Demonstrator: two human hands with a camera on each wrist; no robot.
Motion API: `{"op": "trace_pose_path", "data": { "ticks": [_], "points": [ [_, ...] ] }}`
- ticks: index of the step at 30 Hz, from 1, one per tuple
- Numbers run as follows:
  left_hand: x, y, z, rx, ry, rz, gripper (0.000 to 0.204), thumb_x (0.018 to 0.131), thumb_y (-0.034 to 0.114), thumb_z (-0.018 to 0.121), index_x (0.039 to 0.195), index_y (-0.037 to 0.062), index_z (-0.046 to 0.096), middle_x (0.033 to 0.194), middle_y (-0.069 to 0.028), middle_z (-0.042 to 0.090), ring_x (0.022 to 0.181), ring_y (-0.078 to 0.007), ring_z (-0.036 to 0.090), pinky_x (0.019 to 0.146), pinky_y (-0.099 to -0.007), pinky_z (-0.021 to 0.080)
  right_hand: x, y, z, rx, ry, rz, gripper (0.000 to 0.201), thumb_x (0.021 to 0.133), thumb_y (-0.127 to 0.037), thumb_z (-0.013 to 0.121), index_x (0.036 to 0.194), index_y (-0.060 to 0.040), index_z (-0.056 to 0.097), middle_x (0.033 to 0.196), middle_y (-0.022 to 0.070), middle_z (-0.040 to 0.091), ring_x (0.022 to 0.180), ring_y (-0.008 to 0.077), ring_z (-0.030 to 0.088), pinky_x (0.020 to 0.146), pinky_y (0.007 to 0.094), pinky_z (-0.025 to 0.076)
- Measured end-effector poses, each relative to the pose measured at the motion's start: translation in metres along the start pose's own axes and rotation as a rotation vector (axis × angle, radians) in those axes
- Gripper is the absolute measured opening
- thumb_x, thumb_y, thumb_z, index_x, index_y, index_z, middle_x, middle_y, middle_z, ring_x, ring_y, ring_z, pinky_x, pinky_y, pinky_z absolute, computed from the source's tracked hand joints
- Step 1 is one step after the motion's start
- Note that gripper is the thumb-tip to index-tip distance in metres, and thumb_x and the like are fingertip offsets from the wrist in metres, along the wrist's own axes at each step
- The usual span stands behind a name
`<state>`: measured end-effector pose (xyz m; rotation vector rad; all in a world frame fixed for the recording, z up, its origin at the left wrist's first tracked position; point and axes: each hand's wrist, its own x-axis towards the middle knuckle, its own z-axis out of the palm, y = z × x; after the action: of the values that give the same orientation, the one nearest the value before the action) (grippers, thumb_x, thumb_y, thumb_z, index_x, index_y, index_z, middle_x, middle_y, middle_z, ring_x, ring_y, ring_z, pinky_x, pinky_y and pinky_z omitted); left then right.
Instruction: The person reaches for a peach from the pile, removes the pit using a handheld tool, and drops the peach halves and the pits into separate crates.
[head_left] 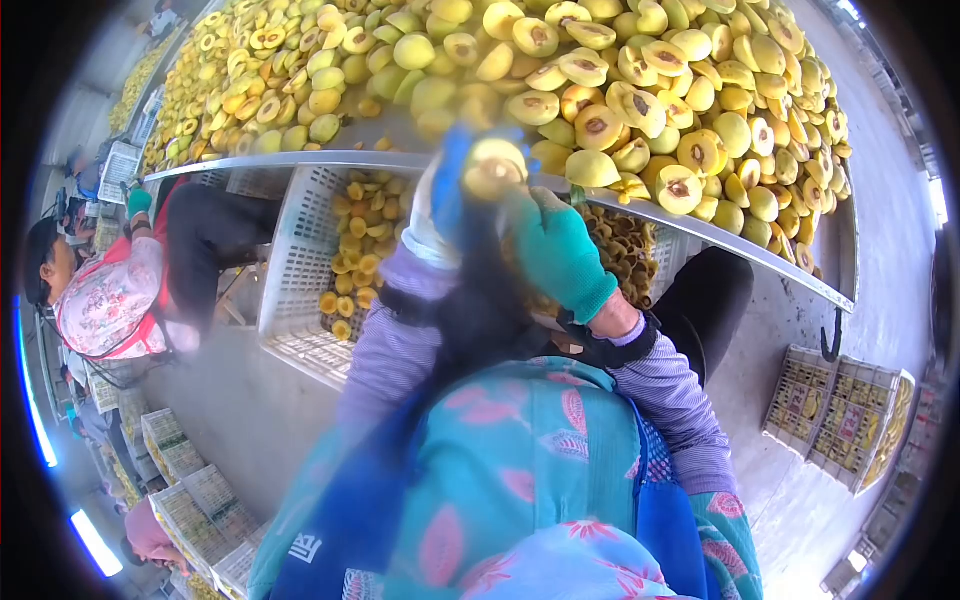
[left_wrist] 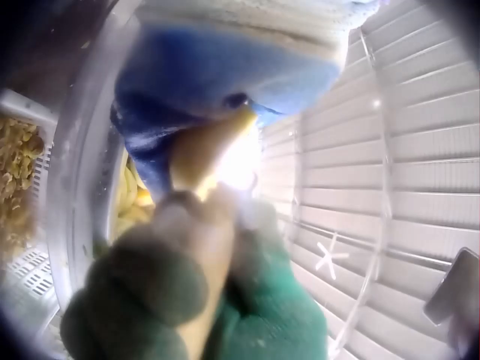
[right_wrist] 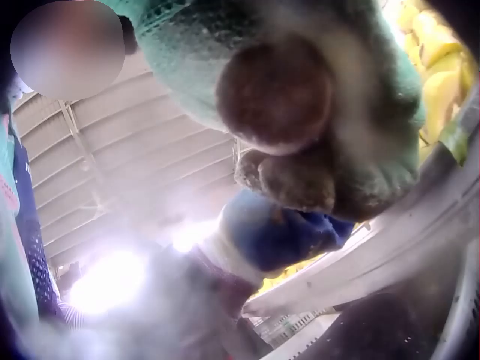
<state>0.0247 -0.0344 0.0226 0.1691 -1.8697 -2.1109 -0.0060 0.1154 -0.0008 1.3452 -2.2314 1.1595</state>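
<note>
A left hand in a blue glove with a white cuff (head_left: pixel 447 190) holds a halved yellow-green fruit with a pale, round cut face (head_left: pixel 494 170), raised just above the near rim of a metal-edged worktop (head_left: pixel 340 157). Both are smeared by motion in the head view, so the fingertips cannot be made out. A right hand in a green knitted glove (head_left: pixel 562 250) grips a pale, rod-shaped handle (left_wrist: pixel 208 274) in the left wrist view; its far end meets the fruit, where glare hides the tip.

Loose halved yellow-green fruits (head_left: pixel 690 150) heap the worktop and run off the top of the head view. Beneath it, a white slatted plastic crate (head_left: pixel 288 255) of yellow pieces is partly covered by the left sleeve, and brownish pieces (head_left: pixel 635 240) show partly behind the right hand.

A white printed mark (head_left: pixel 305 546) on the blue strap looks like a character but cannot be read for certain. Patches on the crate at right (head_left: pixel 835 415) are too small to read.
</note>
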Motion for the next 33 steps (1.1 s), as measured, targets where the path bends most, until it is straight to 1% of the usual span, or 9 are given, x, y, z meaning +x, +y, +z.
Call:
{"op": "trace_pose_path", "data": {
  "ticks": [2, 6, 9, 13, 16, 20, 26, 30, 33],
  "points": [
    [-0.001, -0.005, -0.005, 0.653, -0.085, 0.401, 0.049, 0.100, 0.036, 0.034, 0.122, -0.0050, 0.049, 0.100, -0.0135, 0.062, 0.088, -0.0195, 0.062, 0.079, -0.0307, 0.053, -0.003, 0.005, 0.008, -0.025, -0.025, 0.004, 0.028, 0.083, -0.003, 0.056, 0.110, -0.0027, 0.057, 0.086, 0.0120, 0.057, 0.067, 0.0266, 0.057, 0.055, 0.0337, 0.047],
    [0.001, -0.008, 0.009, -0.079, 0.089, -0.058, 0.025, 0.093, 0.017, 0.049, 0.106, -0.0018, 0.059, 0.087, -0.0100, 0.065, 0.082, -0.0202, 0.064, 0.072, -0.0318, 0.053, -0.007, -0.001, 0.007, 0.401, -0.138, 0.391, 0.024, 0.085, -0.005, 0.055, 0.109, -0.0048, 0.058, 0.084, 0.0116, 0.056, 0.066, 0.0266, 0.057, 0.053, 0.0359, 0.045],
    [0.002, -0.007, 0.013, -0.237, 0.122, -0.051, 0.026, 0.094, 0.015, 0.048, 0.109, -0.0032, 0.057, 0.089, -0.0108, 0.065, 0.081, -0.0193, 0.063, 0.073, -0.0310, 0.052, 0.002, -0.005, -0.010, 0.454, -0.220, 0.571, 0.019, 0.088, -0.009, 0.054, 0.107, -0.0061, 0.059, 0.080, 0.0124, 0.055, 0.066, 0.0270, 0.056, 0.051, 0.0375, 0.043],
    [-0.003, 0.004, 0.003, -0.007, -0.027, -0.017, 0.030, 0.096, 0.014, 0.045, 0.116, -0.0065, 0.052, 0.094, -0.0109, 0.063, 0.083, -0.0182, 0.062, 0.077, -0.0310, 0.051, 0.011, -0.011, -0.027, 0.097, -0.054, 0.198, 0.015, 0.091, -0.014, 0.053, 0.101, -0.0064, 0.060, 0.078, 0.0139, 0.055, 0.064, 0.0287, 0.056, 0.050, 0.0392, 0.043],
    [-0.006, 0.013, 0.008, -0.241, -0.107, -0.140, 0.032, 0.097, 0.015, 0.045, 0.118, -0.0086, 0.050, 0.097, -0.0103, 0.061, 0.084, -0.0178, 0.061, 0.077, -0.0309, 0.051, 0.015, -0.013, -0.027, 0.127, -0.054, 0.208, 0.013, 0.091, -0.016, 0.052, 0.098, -0.0075, 0.060, 0.079, 0.0127, 0.056, 0.063, 0.0287, 0.056, 0.050, 0.0395, 0.043],
    [-0.015, 0.027, 0.022, -0.692, 0.019, -0.274, 0.034, 0.098, 0.020, 0.045, 0.115, -0.0093, 0.051, 0.093, -0.0095, 0.062, 0.080, -0.0165, 0.061, 0.071, -0.0280, 0.051, 0.010, -0.005, -0.026, 0.048, -0.057, 0.108, 0.013, 0.088, -0.013, 0.054, 0.100, -0.0090, 0.060, 0.081, 0.0095, 0.057, 0.063, 0.0271, 0.057, 0.051, 0.0376, 0.045],
    [-0.019, 0.006, 0.003, 0.434, -0.015, 0.265, 0.029, 0.091, 0.015, 0.057, 0.112, -0.0051, 0.054, 0.101, -0.0132, 0.065, 0.089, -0.0199, 0.064, 0.080, -0.0302, 0.052, 0.009, -0.012, -0.026, 0.274, -0.149, 0.230, 0.016, 0.088, -0.010, 0.053, 0.103, -0.0075, 0.059, 0.081, 0.0106, 0.057, 0.067, 0.0267, 0.057, 0.055, 0.0361, 0.046],
    [-0.022, 0.017, 0.013, 0.269, 0.008, 0.255, 0.039, 0.092, 0.031, 0.058, 0.103, -0.0058, 0.055, 0.087, -0.0108, 0.063, 0.075, -0.0152, 0.062, 0.065, -0.0259, 0.051, 0.010, -0.015, -0.027, 0.307, -0.171, 0.209, 0.015, 0.089, -0.010, 0.052, 0.102, -0.0066, 0.059, 0.082, 0.0122, 0.057, 0.068, 0.0279, 0.057, 0.056, 0.0375, 0.046],
    [-0.021, 0.012, 0.012, 0.220, 0.008, 0.269, 0.037, 0.090, 0.028, 0.060, 0.105, -0.0050, 0.054, 0.089, -0.0108, 0.064, 0.078, -0.0162, 0.062, 0.070, -0.0275, 0.051, 0.005, -0.014, -0.025, 0.391, -0.251, 0.308, 0.014, 0.090, -0.011, 0.051, 0.101, -0.0062, 0.058, 0.083, 0.0127, 0.057, 0.069, 0.0291, 0.056, 0.057, 0.0388, 0.045]
  ]
}}
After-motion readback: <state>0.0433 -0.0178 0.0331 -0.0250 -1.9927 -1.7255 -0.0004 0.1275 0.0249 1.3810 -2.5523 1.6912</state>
